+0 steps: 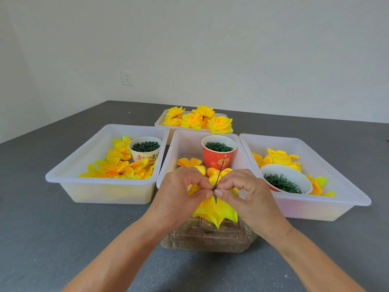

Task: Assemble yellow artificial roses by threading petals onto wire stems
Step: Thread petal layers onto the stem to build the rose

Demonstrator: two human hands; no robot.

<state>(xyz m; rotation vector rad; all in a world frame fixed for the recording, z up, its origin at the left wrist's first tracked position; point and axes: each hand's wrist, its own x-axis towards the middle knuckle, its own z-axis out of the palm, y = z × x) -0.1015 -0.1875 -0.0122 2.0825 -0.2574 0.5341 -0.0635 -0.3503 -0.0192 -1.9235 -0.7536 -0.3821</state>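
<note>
My left hand and my right hand meet over the front of the middle tray. Both pinch a thin green wire stem that points up and away. Yellow petals threaded on the stem hang below my fingers, bloom down. Loose yellow petals lie in the middle tray beside a red cup of dark green rings. Finished yellow roses fill the far tray.
The left tray holds petals and a cream cup of green parts. The right tray holds petals and a tipped white bowl of green pieces. A clear plastic box sits on the grey table below my hands.
</note>
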